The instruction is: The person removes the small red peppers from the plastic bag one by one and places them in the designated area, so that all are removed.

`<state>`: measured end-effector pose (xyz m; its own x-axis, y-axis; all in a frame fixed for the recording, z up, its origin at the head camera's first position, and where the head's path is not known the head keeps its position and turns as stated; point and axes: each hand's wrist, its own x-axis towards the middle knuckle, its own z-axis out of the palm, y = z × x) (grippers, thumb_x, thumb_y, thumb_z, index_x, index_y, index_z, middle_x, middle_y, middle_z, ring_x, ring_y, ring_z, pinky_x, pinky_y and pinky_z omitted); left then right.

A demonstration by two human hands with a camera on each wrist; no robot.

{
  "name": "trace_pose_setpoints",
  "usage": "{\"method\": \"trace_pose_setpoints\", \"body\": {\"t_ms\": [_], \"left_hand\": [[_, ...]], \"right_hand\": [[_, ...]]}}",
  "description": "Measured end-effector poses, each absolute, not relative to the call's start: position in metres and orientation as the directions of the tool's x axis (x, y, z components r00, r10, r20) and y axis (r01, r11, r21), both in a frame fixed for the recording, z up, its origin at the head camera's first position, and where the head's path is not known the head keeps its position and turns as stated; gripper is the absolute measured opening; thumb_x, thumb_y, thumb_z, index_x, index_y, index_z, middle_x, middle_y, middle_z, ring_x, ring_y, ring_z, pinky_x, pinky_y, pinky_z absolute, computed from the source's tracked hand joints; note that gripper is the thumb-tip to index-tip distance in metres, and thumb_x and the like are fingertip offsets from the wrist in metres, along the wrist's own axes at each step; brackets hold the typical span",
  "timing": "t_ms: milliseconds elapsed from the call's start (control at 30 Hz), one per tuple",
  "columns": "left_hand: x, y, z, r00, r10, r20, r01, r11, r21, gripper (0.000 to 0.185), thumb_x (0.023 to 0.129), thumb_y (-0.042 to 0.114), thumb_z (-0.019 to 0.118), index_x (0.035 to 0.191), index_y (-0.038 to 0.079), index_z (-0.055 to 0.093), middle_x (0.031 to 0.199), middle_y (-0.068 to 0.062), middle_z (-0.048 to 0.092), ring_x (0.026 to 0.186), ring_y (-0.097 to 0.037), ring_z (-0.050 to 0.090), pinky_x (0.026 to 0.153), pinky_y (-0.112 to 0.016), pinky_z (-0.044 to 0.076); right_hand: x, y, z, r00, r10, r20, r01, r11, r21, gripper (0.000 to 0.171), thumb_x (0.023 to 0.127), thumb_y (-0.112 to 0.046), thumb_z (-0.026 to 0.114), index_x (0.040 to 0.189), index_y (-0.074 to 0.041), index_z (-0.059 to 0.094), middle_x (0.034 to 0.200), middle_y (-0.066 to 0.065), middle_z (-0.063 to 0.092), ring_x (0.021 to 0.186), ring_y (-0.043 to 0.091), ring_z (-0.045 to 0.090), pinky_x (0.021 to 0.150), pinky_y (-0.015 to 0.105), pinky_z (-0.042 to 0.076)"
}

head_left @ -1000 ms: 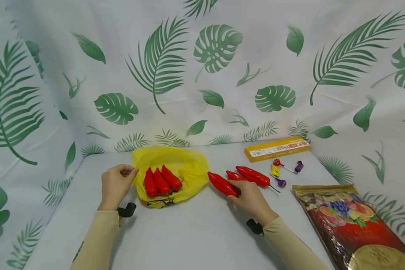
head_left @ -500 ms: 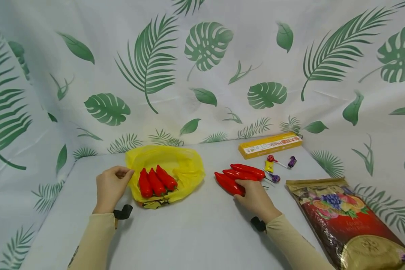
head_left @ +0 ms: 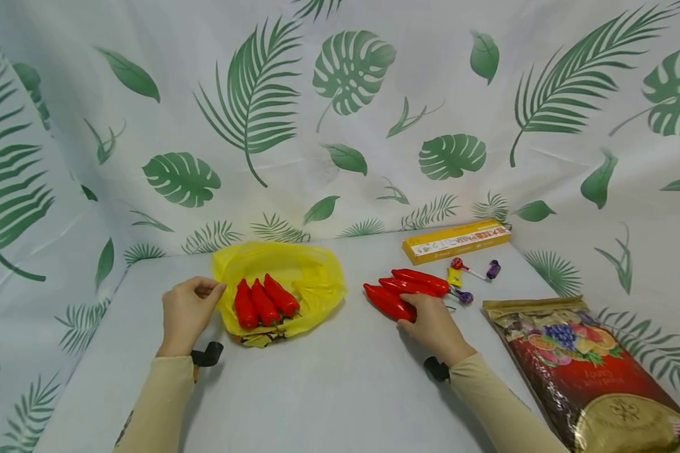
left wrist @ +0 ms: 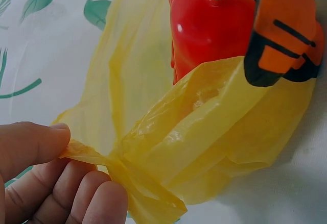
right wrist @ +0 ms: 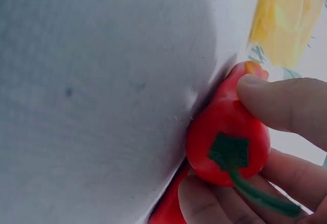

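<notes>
My left hand pinches the left edge of a yellow plastic bag between thumb and fingers. Three red peppers lie side by side on the bag, tips pointing away. On the right, my right hand grips a red pepper, which lies beside two more red peppers. In the right wrist view the thumb is over the held pepper and fingers are under it, its green stem toward the camera. Part of another pepper shows below it.
A yellow pasta box lies at the back right. Before it are a red lollipop, a purple lollipop and wrapped candies. A large candy bag lies at the right edge. A leaf-patterned curtain hangs behind.
My right hand has moved the held pepper a little to the right, closer against the two others. The left hand stays on the bag's edge. The head view has shifted slightly.
</notes>
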<state>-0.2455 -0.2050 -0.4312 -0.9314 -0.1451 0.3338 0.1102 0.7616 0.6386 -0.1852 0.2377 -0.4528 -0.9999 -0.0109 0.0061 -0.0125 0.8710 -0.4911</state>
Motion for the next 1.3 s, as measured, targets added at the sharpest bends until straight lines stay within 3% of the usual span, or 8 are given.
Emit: {"method": "trace_pose_setpoints", "body": {"t_ms": [333, 667, 967, 1300], "left_hand": [[-0.248, -0.206, -0.433, -0.932, -0.161, 0.325, 0.098, 0.751, 0.653, 0.022, 0.095, 0.026, 0.077, 0.095, 0.004, 0.078, 0.087, -0.014, 0.077, 0.073, -0.025, 0.068, 0.063, -0.026, 0.051], [-0.25, -0.205, -0.432, -0.93, -0.156, 0.333, 0.116, 0.735, 0.668, 0.021, 0.095, 0.024, 0.077, 0.095, 0.004, 0.079, 0.087, -0.014, 0.078, 0.074, -0.025, 0.071, 0.065, -0.03, 0.055], [-0.247, -0.209, -0.435, -0.939, -0.151, 0.309, 0.099, 0.742, 0.663, 0.021, 0.096, 0.025, 0.077, 0.094, 0.005, 0.079, 0.087, -0.013, 0.077, 0.071, -0.022, 0.067, 0.063, -0.027, 0.052], [-0.246, -0.214, -0.435, -0.936, -0.151, 0.318, 0.105, 0.742, 0.663, 0.02, 0.095, 0.025, 0.077, 0.094, 0.005, 0.079, 0.086, -0.013, 0.077, 0.072, -0.022, 0.067, 0.063, -0.027, 0.052]], "right_hand": [[-0.188, 0.227, -0.44, -0.996, -0.007, 0.09, -0.052, 0.856, -0.514, 0.065, 0.087, -0.02, 0.085, 0.144, -0.003, 0.06, 0.138, 0.02, 0.066, 0.124, 0.039, 0.062, 0.098, 0.057, 0.057], [-0.214, 0.17, -0.441, -0.976, -0.105, 0.192, -0.21, 0.701, -0.682, 0.048, 0.089, -0.019, 0.083, 0.133, -0.006, 0.07, 0.127, 0.013, 0.075, 0.11, 0.031, 0.074, 0.094, 0.046, 0.061], [-0.242, 0.1, -0.447, -0.945, -0.277, 0.175, -0.311, 0.591, -0.744, 0.043, 0.09, -0.017, 0.082, 0.13, -0.004, 0.072, 0.128, 0.011, 0.075, 0.112, 0.03, 0.074, 0.096, 0.043, 0.06], [-0.272, 0.058, -0.461, -0.922, -0.385, 0.047, -0.302, 0.637, -0.709, 0.057, 0.089, -0.027, 0.084, 0.138, -0.005, 0.066, 0.132, 0.01, 0.073, 0.117, 0.025, 0.071, 0.103, 0.041, 0.057]]}}
